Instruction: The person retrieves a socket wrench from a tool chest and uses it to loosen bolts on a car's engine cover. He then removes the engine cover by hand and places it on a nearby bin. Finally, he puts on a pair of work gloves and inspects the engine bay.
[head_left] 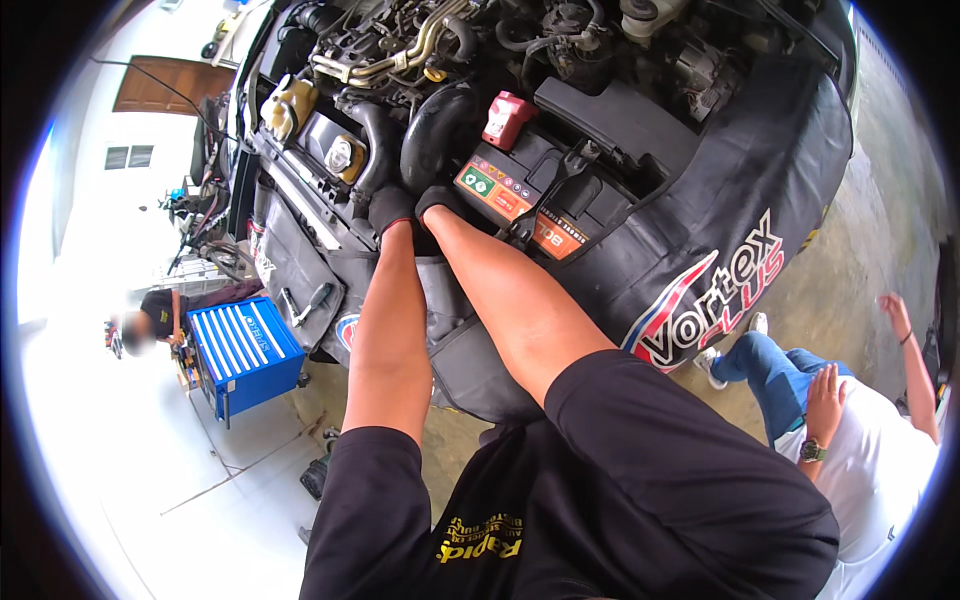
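Note:
Both my arms reach forward into a car's open engine bay. My left hand [391, 208], in a black glove, is at the lower end of a black intake hose [378, 145]. Close beside it, my right hand [435, 200], also gloved in black, is under a thick curved black duct [437, 130]. The fingers of both hands point down into the bay and are hidden, so what they touch does not show. A car battery [515, 185] with an orange label sits just right of my right hand, a red terminal cover [508, 120] at its far side.
A black fender cover [700, 250] drapes the car's front edge, with a tool [312, 302] lying on its left part. A blue tool cabinet [245, 350] stands at left, a person [160, 315] near it. Another person in a white shirt [865, 450] stands close at right.

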